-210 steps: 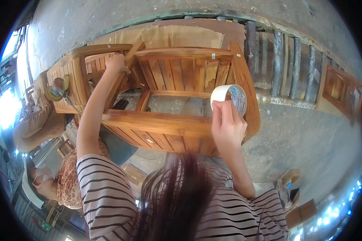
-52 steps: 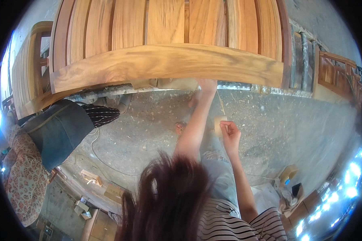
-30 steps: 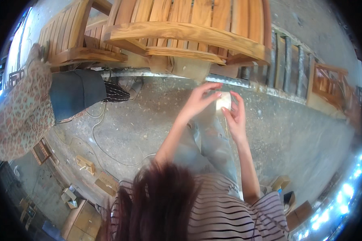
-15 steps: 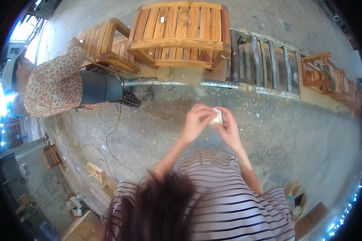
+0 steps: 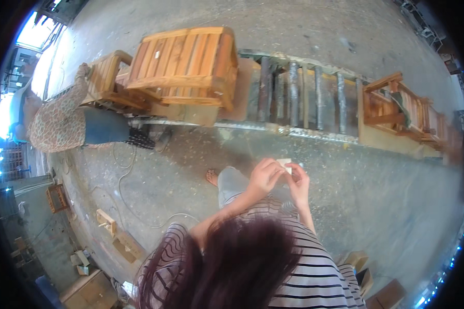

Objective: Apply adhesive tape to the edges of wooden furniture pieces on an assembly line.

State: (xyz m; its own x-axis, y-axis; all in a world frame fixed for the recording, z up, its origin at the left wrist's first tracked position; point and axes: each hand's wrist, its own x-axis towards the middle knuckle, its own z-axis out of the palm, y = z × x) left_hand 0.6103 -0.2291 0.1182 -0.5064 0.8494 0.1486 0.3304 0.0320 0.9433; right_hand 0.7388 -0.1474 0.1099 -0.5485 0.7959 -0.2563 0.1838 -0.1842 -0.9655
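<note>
In front of my body, both hands meet at a small off-white piece, flat like paper; its exact kind does not show. My left hand pinches one side of it between thumb and fingers. The other side is gripped by my right hand, its fingers bent and closed. The fingertips partly cover the piece. Beyond my hands, a slatted wooden furniture piece rests on a roller conveyor, touched by neither hand.
At the left, a co-worker in a patterned top reaches to another wooden piece. More wooden furniture stands on the conveyor's right part. A cable lies on the floor. Wooden boxes stand lower left.
My body has turned and stepped; a foot and leg now show. The conveyor and furniture have shifted left and down in view. My hands still hold the pale piece, now lower in view.
</note>
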